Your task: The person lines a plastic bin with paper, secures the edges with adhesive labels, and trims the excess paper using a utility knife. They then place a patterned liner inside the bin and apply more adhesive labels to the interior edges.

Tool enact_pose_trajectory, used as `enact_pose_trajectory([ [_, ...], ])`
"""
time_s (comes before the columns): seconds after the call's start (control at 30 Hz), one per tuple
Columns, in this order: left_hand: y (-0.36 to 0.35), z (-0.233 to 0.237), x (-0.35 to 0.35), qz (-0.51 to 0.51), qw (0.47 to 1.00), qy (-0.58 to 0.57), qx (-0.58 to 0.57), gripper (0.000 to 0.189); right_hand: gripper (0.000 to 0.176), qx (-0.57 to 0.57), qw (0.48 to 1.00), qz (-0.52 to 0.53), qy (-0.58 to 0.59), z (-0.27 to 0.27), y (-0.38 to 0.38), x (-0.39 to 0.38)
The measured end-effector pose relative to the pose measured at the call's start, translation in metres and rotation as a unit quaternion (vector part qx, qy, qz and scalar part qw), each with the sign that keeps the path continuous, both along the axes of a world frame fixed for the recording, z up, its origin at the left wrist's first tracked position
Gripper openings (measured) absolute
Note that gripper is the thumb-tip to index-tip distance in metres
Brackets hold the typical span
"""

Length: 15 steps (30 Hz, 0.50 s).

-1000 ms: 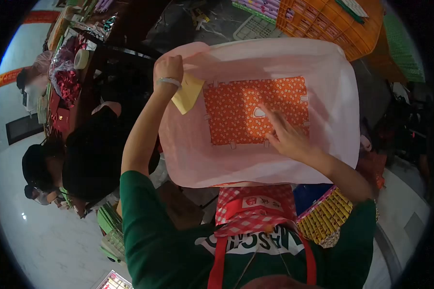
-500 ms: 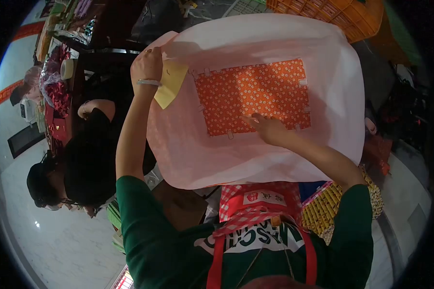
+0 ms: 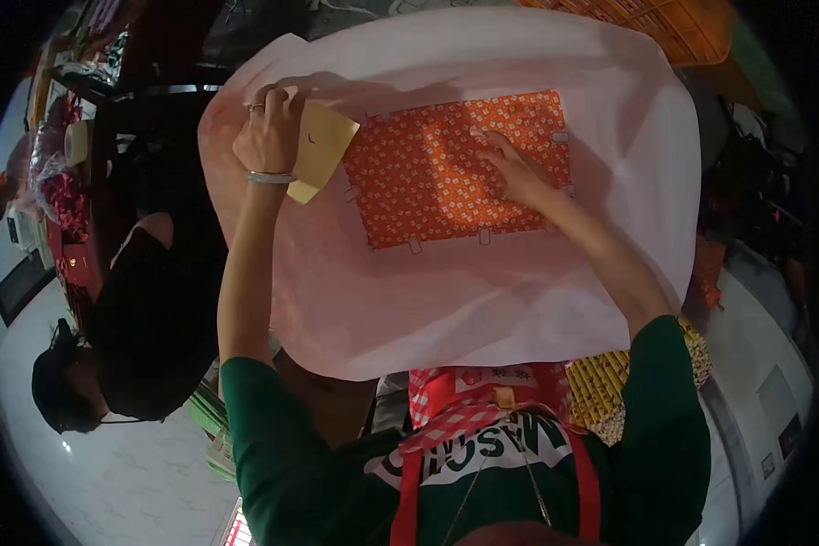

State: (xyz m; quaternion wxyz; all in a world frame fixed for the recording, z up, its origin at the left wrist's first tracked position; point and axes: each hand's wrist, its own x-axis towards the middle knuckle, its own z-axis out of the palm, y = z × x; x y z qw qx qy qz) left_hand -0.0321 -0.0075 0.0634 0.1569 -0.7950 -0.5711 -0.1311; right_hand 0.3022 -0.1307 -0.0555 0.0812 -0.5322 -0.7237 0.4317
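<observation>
A large pale pink cloth or sheet (image 3: 482, 300) is spread out in front of me. On it lies an orange piece with a small white flower pattern (image 3: 428, 173), with several small pale tabs along its edges. My left hand (image 3: 269, 132) is closed at the sheet's upper left, beside a yellow card (image 3: 328, 146) that hangs from it, partly covered by the fingers. Over the right part of the orange piece is my right hand (image 3: 517, 173), its fingers stretched out and apart, pointing up and left.
A person in black (image 3: 155, 309) is at the left, near a dark table with red items (image 3: 68, 205). An orange crate (image 3: 646, 27) stands at the top right. Yellow patterned bundles (image 3: 601, 387) lie below the sheet's right side.
The sheet's left edge has spread further left. My right hand has moved up over the orange piece, and my left hand has shifted slightly down and left with the card.
</observation>
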Motion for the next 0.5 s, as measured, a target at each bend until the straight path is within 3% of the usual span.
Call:
enact_pose_trajectory([
  [0.03, 0.005, -0.024, -0.015, -0.076, 0.994, 0.047, 0.06, 0.028, 0.045, 0.032, 0.999, 0.029, -0.003, -0.02, -0.002, 0.011],
  [0.07, 0.002, -0.024, -0.008, -0.08, 0.994, 0.043, 0.056, 0.028, 0.048, -0.068, 0.991, 0.039, -0.11, -0.01, 0.006, 0.014],
  [0.13, -0.004, -0.017, 0.009, -0.018, 0.998, 0.026, 0.046, 0.035, 0.048, -0.028, 0.986, 0.086, -0.14, -0.026, 0.012, 0.028],
  [0.17, 0.0, -0.04, -0.014, -0.057, 0.993, 0.103, 0.027, 0.044, 0.049, 0.012, 0.977, 0.137, -0.164, -0.038, 0.017, 0.035],
  [0.2, 0.0, -0.035, -0.001, -0.026, 0.997, 0.067, 0.027, 0.046, 0.049, 0.008, 0.977, 0.132, -0.165, -0.062, 0.022, 0.041],
  [0.27, -0.003, -0.018, 0.019, 0.008, 1.0, -0.008, 0.023, 0.054, 0.047, -0.087, 0.996, 0.004, -0.009, -0.102, 0.028, 0.045],
  [0.3, -0.003, -0.021, 0.021, 0.018, 0.999, -0.018, 0.036, 0.055, 0.047, -0.089, 0.996, -0.001, -0.009, -0.107, 0.03, 0.049],
  [0.37, -0.002, -0.026, 0.027, 0.038, 0.996, -0.035, 0.066, 0.055, 0.044, 0.127, 0.982, 0.115, -0.081, -0.118, 0.041, 0.055],
  [0.4, 0.0, -0.029, 0.027, 0.035, 0.997, -0.035, 0.063, 0.055, 0.044, 0.125, 0.983, 0.112, -0.081, -0.128, 0.044, 0.055],
  [0.47, 0.005, -0.034, 0.025, -0.007, 0.988, -0.03, 0.152, 0.055, 0.036, -0.043, 0.999, 0.014, 0.015, -0.149, 0.051, 0.056],
  [0.5, 0.004, -0.035, 0.027, 0.009, 0.99, -0.055, 0.129, 0.055, 0.036, -0.046, 0.999, 0.013, 0.016, -0.162, 0.053, 0.057],
])
